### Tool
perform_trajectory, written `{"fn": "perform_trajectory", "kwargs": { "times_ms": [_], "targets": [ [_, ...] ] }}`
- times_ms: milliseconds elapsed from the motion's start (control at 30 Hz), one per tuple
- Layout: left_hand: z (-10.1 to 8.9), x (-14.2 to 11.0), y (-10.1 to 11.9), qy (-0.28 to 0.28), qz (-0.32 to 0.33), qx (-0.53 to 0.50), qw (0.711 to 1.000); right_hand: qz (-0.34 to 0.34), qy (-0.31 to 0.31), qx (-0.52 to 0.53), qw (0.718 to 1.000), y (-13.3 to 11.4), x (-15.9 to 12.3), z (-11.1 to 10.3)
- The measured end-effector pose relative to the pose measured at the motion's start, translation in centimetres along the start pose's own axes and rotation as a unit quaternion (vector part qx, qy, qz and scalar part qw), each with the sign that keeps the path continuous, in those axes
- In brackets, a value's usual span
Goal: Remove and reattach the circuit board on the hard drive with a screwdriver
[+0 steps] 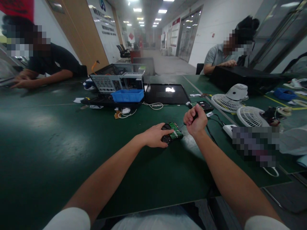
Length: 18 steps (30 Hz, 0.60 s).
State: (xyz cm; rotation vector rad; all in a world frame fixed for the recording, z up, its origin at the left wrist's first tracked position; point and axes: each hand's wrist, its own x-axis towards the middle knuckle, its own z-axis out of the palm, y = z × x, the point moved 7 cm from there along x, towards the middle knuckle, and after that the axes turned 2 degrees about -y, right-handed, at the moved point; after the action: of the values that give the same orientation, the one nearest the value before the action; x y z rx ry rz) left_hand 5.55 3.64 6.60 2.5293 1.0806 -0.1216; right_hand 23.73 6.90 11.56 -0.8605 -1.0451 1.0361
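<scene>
A hard drive [177, 132] lies on the green table with its green circuit board facing up. My left hand [155, 135] holds it from the left, the index finger over the board and the thumb at the near edge. My right hand [195, 120] is wrapped round the dark handle of a screwdriver [182, 126]. The thin shaft points left toward the drive's right edge; whether its tip touches cannot be made out. Just behind my right hand lies a second dark drive-like part [204, 105], partly hidden by the fist.
An opened computer case [107, 82] stands at the back with a blue tray [128, 95] before it. A black panel [168, 93] lies beside it. White fan parts [227, 99] and a power strip [229, 129] with cables lie right. Two people sit across the table [72, 140].
</scene>
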Motion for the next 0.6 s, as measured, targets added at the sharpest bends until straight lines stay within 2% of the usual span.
{"fn": "perform_trajectory", "kwargs": {
  "times_ms": [267,433,600],
  "targets": [
    [0.0,0.0,0.0,0.000,0.003,0.004,1.000,0.009,-0.017,0.058,0.998,0.6,0.4,-0.1],
    [0.1,0.1,0.1,-0.003,0.005,0.006,1.000,0.000,-0.076,0.136,0.988,0.8,0.6,0.6],
    [0.1,0.1,0.1,0.002,0.009,0.007,1.000,0.009,-0.127,0.136,0.983,0.8,0.6,1.5]
  ]
}}
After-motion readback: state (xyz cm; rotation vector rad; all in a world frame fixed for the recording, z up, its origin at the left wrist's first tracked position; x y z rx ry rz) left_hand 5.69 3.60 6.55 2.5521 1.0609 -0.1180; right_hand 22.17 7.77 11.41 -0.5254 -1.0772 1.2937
